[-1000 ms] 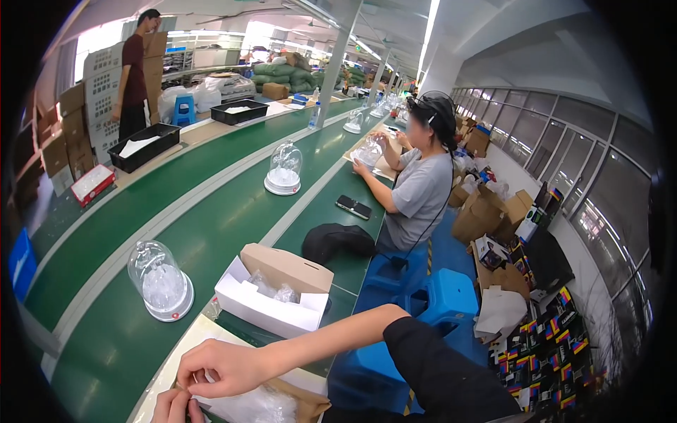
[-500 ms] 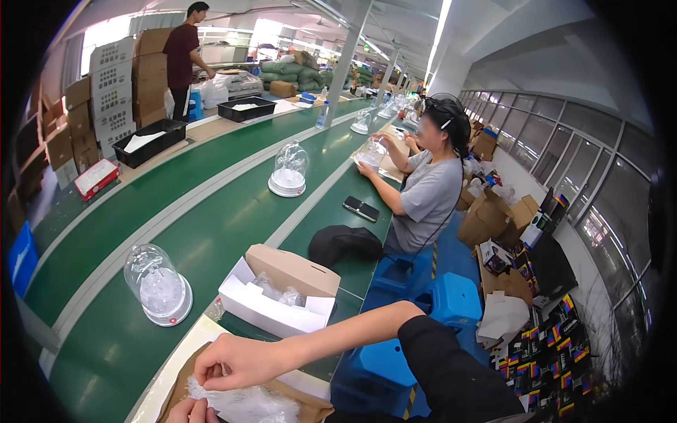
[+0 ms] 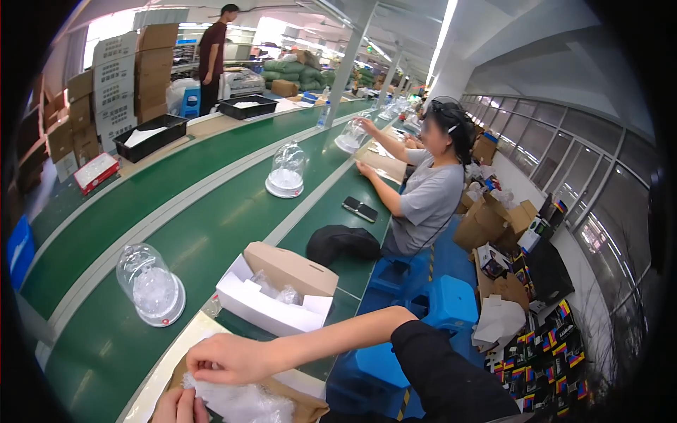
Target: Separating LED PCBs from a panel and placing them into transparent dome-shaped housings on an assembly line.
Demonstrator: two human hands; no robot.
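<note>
At the bottom of the head view, my right hand (image 3: 229, 358) pinches the top of a crinkled clear plastic bag (image 3: 240, 402) that sits in an open brown cardboard box (image 3: 300, 407). My left hand (image 3: 180, 407) shows only partly at the lower edge, with its fingers curled on the same bag. Just beyond my hands stands an open white carton with a brown flap (image 3: 271, 296) and clear wrapping inside. A clear dome on a white base (image 3: 149, 284) rests on the green conveyor (image 3: 211, 211) to the left.
A second clear dome (image 3: 285, 171) stands farther up the belt. A seated person in grey (image 3: 430, 187) works at a third dome; a phone (image 3: 360, 209) and a black bag (image 3: 342, 243) lie beside them. Blue stools (image 3: 444, 303), cardboard stacks (image 3: 120, 77) and black trays (image 3: 151, 135) line the sides.
The view tilted up and the scene slid down. My right hand shifted slightly right, still pinching the plastic bag. The seated person reached out to the far dome.
</note>
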